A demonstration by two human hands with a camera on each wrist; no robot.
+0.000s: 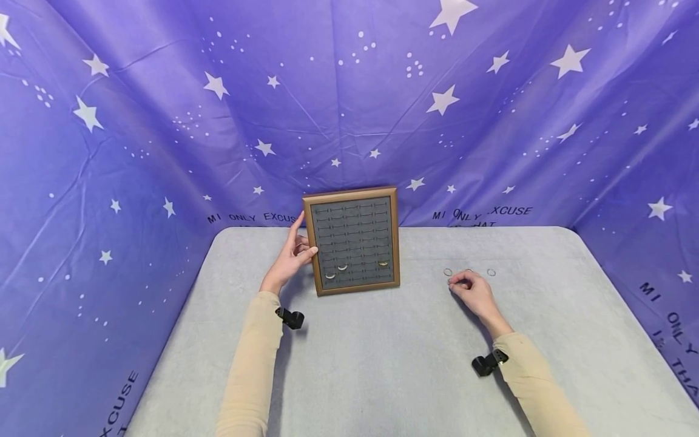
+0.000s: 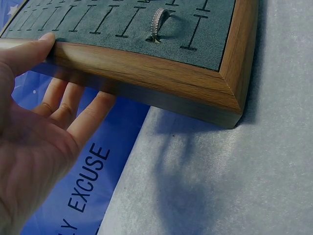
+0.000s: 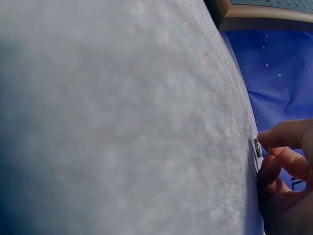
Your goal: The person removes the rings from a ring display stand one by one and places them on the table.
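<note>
My left hand (image 1: 288,261) grips the left edge of a wood-framed ring display board (image 1: 396,243), thumb on the front of the frame and fingers behind it. The board stands tilted up, its grey slotted pad facing me. Three rings sit in its lower slots: a silver ring (image 1: 330,276), another silver ring (image 1: 342,267) and a gold-toned ring (image 1: 383,263). Low over the table, my right hand (image 1: 476,295) pinches a small ring between thumb and forefinger, mostly hidden by the fingertips. A patterned ring (image 3: 257,148) shows right at those fingertips in the right wrist view.
Loose rings lie on the grey table (image 1: 371,364) just beyond my right hand: one ring (image 1: 448,272) to its left, another ring (image 1: 491,272) to its right, and one partly hidden behind it. A purple star-printed curtain (image 1: 338,109) surrounds the table's back and sides.
</note>
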